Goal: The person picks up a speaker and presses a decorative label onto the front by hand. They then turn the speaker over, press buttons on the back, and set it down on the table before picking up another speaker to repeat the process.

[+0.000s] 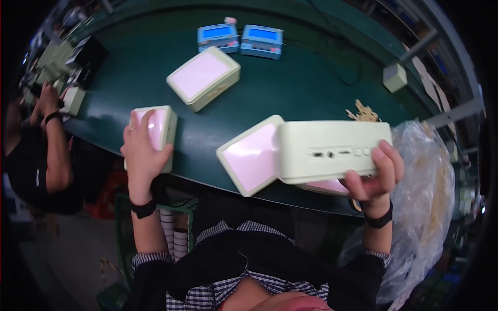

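Currently, a cream box with ports (332, 147) is held above the worktop (199, 140), pinched at its right end by the right hand (385, 176). At the left, a pink-topped box (160, 135) is covered partly by the spread left hand (141, 150). Two blue devices (262, 46) are placed at the far side.

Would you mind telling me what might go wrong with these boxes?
The raised cream box, gripped near one end by the right hand, might slip and scuff the nearby pink-topped box. The pinkish box under the left hand appears to sit at the front edge of the green table, so a nudge could topple it.
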`<act>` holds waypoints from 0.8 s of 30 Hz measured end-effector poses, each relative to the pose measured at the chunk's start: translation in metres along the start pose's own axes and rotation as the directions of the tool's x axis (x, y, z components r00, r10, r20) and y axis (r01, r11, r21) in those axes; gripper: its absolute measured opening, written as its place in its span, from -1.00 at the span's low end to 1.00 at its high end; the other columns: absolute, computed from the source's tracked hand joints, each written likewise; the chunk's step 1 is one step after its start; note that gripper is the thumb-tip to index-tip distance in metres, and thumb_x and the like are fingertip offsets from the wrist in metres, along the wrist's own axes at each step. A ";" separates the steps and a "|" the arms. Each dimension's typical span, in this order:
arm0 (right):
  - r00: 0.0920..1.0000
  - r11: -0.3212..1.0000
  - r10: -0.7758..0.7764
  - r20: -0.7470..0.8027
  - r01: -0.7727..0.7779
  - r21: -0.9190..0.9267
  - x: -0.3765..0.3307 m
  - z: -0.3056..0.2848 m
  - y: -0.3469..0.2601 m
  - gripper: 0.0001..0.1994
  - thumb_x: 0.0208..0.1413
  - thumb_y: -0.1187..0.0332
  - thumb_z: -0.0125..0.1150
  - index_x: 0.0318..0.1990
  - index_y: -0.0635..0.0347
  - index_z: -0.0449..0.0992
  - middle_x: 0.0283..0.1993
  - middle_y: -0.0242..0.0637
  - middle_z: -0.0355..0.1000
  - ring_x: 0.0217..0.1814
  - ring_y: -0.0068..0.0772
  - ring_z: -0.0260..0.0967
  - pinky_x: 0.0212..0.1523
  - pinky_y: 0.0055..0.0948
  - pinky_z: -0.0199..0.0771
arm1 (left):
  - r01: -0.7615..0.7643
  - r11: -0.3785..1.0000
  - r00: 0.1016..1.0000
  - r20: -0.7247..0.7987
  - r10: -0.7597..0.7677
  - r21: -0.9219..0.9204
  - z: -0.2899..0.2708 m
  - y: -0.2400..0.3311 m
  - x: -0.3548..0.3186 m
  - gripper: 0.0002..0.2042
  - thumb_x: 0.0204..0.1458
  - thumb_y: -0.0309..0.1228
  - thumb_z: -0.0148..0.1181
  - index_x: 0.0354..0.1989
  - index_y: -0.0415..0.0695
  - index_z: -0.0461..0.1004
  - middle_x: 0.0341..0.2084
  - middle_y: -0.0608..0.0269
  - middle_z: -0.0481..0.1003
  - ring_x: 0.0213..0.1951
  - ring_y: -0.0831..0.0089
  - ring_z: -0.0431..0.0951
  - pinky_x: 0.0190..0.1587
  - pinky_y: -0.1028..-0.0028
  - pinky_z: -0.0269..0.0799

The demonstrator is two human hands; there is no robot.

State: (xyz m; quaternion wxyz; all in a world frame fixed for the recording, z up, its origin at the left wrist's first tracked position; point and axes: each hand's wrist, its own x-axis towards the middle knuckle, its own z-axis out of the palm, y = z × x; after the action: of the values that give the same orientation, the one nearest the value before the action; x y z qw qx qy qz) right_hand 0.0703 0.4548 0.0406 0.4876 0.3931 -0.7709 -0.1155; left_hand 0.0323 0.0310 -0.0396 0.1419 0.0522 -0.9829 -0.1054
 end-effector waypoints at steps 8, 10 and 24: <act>0.964 0.953 0.262 0.038 -0.265 0.144 -0.033 -0.024 -0.014 -0.42 0.24 -0.06 -0.01 0.22 0.19 0.16 0.15 -0.15 0.18 0.19 0.01 0.22 0.10 -0.10 0.38 | 0.023 1.000 0.999 -0.034 -0.022 0.017 0.005 0.005 0.006 -0.24 -0.31 -0.14 0.31 0.25 0.13 0.31 0.31 -0.23 0.15 0.22 -0.15 0.23 0.06 -0.09 0.30; 0.944 0.919 0.325 0.047 -0.328 0.218 -0.038 -0.027 -0.012 -0.38 0.25 -0.06 -0.03 0.30 0.10 0.05 0.15 -0.14 0.18 0.20 0.01 0.21 0.11 -0.07 0.38 | 0.009 1.000 1.000 -0.028 -0.008 0.024 0.005 0.004 0.005 -0.23 -0.30 -0.13 0.30 0.26 0.15 0.30 0.30 -0.24 0.16 0.23 -0.13 0.23 0.06 -0.08 0.29; 0.997 0.986 0.008 -0.076 -0.021 -0.165 -0.027 -0.026 -0.011 -0.57 0.36 0.08 -0.22 0.31 -0.08 0.06 0.18 -0.04 0.21 0.25 0.08 0.19 0.19 0.03 0.39 | 0.051 0.998 0.999 0.015 -0.052 0.027 0.003 0.003 0.008 -0.23 -0.28 -0.12 0.28 0.27 0.15 0.29 0.31 -0.24 0.15 0.27 -0.13 0.19 0.09 -0.06 0.27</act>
State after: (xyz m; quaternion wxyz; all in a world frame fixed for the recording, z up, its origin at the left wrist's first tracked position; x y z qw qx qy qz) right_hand 0.1035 0.4726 0.0294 0.5482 0.3496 -0.7426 -0.1606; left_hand 0.0230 0.0338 -0.0398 0.1309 0.0786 -0.9836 -0.0962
